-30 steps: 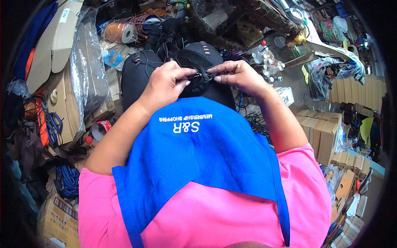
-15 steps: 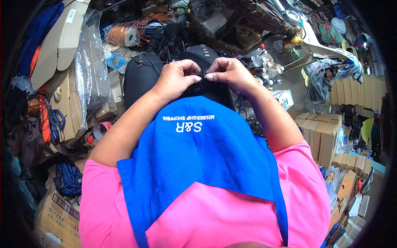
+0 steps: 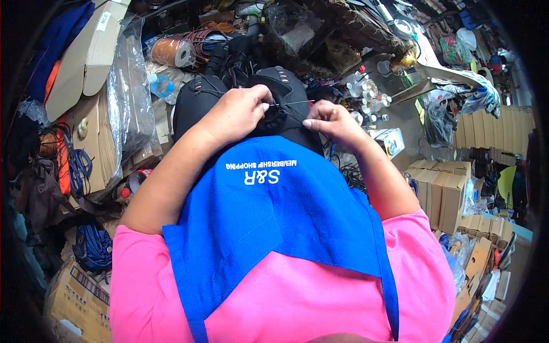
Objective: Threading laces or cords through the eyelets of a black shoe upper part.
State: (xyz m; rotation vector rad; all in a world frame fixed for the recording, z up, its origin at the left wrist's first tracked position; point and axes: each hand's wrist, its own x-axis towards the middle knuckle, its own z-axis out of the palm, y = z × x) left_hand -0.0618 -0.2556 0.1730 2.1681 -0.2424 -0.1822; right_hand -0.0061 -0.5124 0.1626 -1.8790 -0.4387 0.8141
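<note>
My left hand [image 3: 243, 111] is closed, thumb and fingertips pinching at the edge of a small black piece [image 3: 274, 117] above my lap. What it grips is partly hidden by the fingers. A thin straight strand [image 3: 294, 103], either taut thread or a needle, runs from those fingertips toward my right hand. My right hand [image 3: 337, 121] is curled to the right of the black piece, thumb against fingers. A dark thin cord [image 3: 295, 116] stretches between it and the black piece. Black cloth with short lacing-like stitches [image 3: 197, 86] covers my knees, below both hands.
A blue apron [image 3: 240, 211] covers my front. Around me lie an orange spool [image 3: 171, 52], a blue-tinted plastic bottle [image 3: 161, 86], cardboard sheets [image 3: 91, 137], small bottles [image 3: 372, 97], a grey plastic bag [image 3: 439, 120] and stacked cardboard boxes [image 3: 440, 194].
My hands, close together before, are now apart. My right hand has moved right and slightly down, and the thin strand and dark cord now show between them.
</note>
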